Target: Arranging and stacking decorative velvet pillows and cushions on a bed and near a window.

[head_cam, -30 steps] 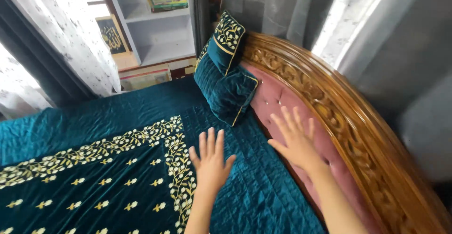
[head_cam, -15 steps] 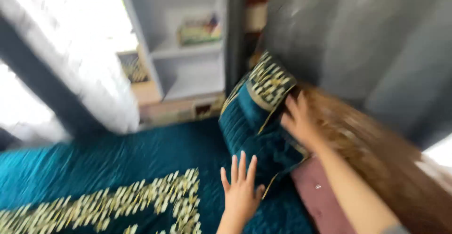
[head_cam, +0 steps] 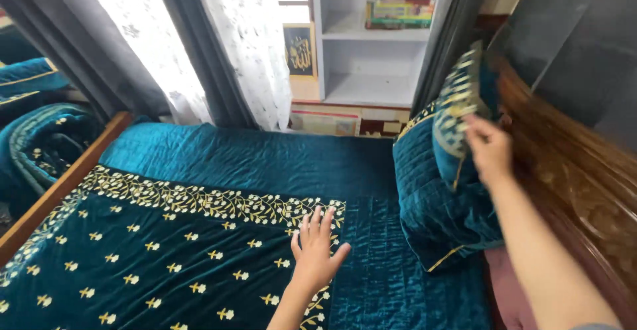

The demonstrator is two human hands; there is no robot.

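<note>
Bedspread [head_cam: 199, 250] already smooth; my left hand [head_cam: 315, 253] flat, fingers apart; right hand [head_cam: 490, 147] pinching small cushion [head_cam: 454, 107], not yet settled.

Two pillows [head_cam: 438, 190] lean against the headboard [head_cam: 570, 164] on the right of the bed [head_cam: 219, 164]; a bookshelf [head_cam: 371, 44] stands behind.

The right hand [head_cam: 490, 149] grips the edge of a small teal cushion [head_cam: 458, 107] standing upright against the carved headboard [head_cam: 564, 164], on top of a larger teal pillow [head_cam: 431, 204]. The left hand [head_cam: 315, 250] hovers flat, fingers spread, over the embroidered bedspread [head_cam: 166, 237]. Behind the bed stand curtains [head_cam: 199, 44] and a shelf [head_cam: 371, 44] holding books [head_cam: 400, 6].
</note>
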